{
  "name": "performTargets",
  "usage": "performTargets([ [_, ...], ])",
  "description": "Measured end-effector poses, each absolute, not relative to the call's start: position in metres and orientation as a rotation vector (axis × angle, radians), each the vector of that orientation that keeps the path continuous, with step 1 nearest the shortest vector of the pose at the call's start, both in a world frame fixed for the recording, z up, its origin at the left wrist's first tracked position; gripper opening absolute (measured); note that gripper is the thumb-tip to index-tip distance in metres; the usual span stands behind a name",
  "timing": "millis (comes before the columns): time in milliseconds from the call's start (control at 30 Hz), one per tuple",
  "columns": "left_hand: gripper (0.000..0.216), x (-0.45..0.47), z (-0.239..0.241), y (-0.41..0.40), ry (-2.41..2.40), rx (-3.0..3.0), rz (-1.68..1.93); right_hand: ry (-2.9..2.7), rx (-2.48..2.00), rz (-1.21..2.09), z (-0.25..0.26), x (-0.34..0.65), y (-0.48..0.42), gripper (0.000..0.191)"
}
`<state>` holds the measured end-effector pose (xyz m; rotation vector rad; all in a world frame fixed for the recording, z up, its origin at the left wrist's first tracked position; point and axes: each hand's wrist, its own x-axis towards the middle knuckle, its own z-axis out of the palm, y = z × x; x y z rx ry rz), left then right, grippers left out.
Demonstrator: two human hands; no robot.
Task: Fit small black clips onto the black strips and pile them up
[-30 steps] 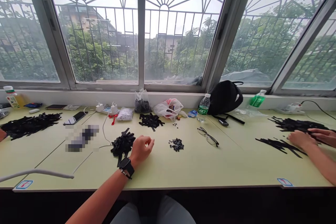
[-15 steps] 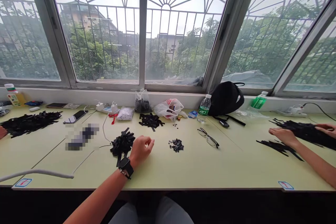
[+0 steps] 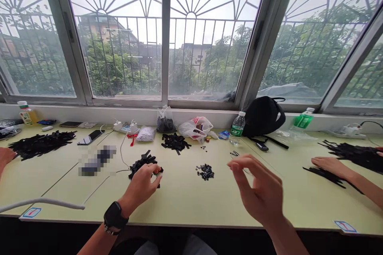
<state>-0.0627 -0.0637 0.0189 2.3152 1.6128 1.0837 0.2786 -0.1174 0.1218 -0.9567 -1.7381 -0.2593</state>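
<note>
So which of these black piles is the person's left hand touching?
The small bunch of black strips under the left hand; the other strip piles lie apart from that hand, farther back or off to the sides.

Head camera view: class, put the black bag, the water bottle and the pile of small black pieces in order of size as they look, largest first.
1. Black bag
2. Water bottle and pile of small black pieces: these look alike, and the bottle stands farther away, so they stay unranked.
</note>
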Motion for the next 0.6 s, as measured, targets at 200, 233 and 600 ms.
performTargets([
  [200, 0.006, -0.080, 0.006, -0.079, 1.599, 2.409, 0.872, -2.063, -1.099, 0.104, 0.074, 0.258, -0.074, 0.024],
  [233, 0.005, -0.080, 0.006, -0.079, 1.591, 2.407, 0.849, -2.077, -1.123, 0.137, 0.067, 0.261, -0.069, 0.023],
  [600, 0.014, -0.072, 0.005, -0.073, 1.494, 2.244, 0.986, -2.159, -1.329, 0.263, 0.019, 0.280, -0.034, 0.018],
])
